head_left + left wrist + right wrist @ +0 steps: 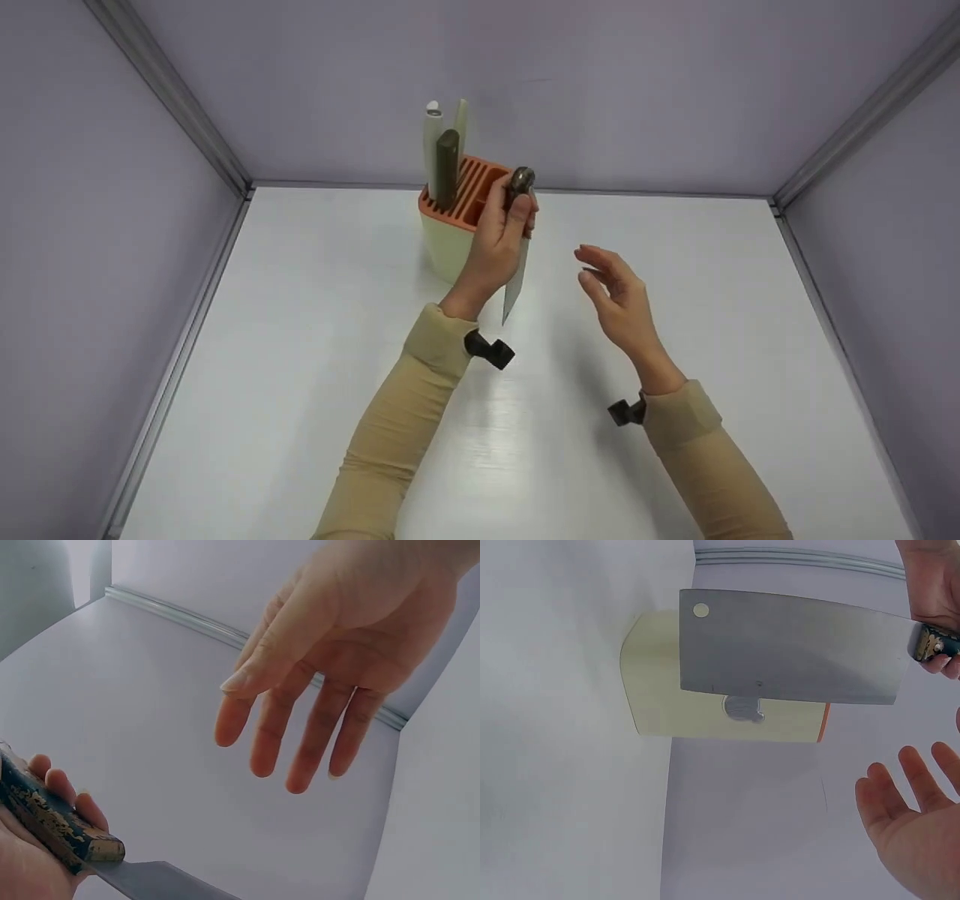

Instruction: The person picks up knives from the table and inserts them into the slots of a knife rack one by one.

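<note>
My left hand grips a cleaver by its dark, worn handle, fingers curled round it. The cleaver's broad steel blade points down, seen nearly edge-on in the head view, with a round hole near one corner. Right beside the left hand stands a cream knife block with an orange slotted top. My right hand is held up to the right of the blade, apart from it, fingers loosely bent and holding nothing; the left wrist view also shows this right hand.
In the block's left slots stand a dark-handled knife, a white handle and a pale handle. The block is on a white table, near its back edge. Grey walls enclose the table at the back and both sides.
</note>
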`<act>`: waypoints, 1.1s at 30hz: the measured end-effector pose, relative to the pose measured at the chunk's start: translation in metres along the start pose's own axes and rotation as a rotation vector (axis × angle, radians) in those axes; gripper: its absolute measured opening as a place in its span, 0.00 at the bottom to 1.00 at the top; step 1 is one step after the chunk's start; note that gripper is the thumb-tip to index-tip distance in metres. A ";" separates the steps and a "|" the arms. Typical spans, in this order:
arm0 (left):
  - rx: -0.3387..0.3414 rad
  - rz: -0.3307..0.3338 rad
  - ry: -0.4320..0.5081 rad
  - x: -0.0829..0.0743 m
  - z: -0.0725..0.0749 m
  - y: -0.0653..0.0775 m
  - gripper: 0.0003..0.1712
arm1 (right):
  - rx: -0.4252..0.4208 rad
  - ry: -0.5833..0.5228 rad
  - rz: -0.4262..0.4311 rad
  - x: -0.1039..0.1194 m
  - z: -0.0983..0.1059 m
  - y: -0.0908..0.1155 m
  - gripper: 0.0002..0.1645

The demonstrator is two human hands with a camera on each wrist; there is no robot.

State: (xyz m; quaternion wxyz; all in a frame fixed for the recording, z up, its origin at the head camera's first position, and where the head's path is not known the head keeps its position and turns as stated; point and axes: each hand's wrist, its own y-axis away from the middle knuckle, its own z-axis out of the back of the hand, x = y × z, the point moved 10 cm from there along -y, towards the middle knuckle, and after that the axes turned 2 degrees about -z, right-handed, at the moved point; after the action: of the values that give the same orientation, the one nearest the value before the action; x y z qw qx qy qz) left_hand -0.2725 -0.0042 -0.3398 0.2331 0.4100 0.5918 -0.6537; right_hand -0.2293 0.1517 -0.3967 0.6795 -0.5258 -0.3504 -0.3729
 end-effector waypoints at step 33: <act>-0.196 -0.316 -0.042 -0.120 0.068 -0.085 0.08 | 0.123 -0.066 -0.047 0.009 -0.049 -0.043 0.26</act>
State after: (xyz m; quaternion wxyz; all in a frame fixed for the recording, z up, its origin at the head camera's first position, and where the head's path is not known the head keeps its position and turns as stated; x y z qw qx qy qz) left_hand -0.2909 -0.0757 -0.1955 0.1784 0.2736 0.7047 -0.6298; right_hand -0.2584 0.0951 -0.3797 0.6897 -0.4868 -0.4070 -0.3488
